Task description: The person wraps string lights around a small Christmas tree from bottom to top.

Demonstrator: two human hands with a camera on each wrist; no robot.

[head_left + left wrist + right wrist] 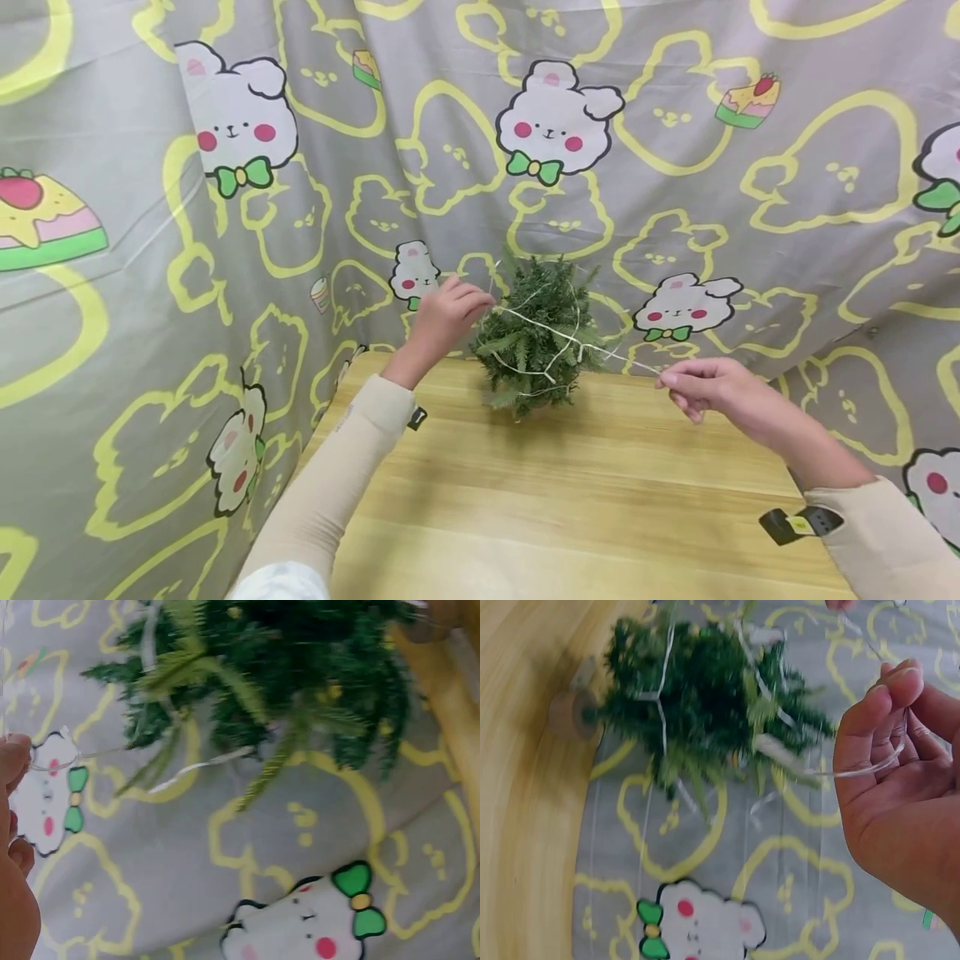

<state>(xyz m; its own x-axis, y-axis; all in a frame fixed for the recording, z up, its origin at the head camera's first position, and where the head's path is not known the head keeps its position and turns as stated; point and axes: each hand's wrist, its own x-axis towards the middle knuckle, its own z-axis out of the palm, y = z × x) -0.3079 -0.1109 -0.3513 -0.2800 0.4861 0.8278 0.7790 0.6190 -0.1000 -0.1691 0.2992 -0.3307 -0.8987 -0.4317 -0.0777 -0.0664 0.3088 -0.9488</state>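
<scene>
A small artificial Christmas tree stands on the wooden table, with a thin white string of lights looped about its branches. Left of the tree, near its top, my left hand pinches the string between its fingertips; only part of this hand shows at the edge of the left wrist view. To the tree's right, my right hand pinches the same string between thumb and forefinger. A stretch runs nearly straight across the tree's front between both hands. In the right wrist view, a loop of wire curves below the right hand.
The tree's round wooden base shows in the right wrist view. Behind and beside the table hangs a grey curtain printed with cartoon animals. Dark straps with small devices are on both wrists.
</scene>
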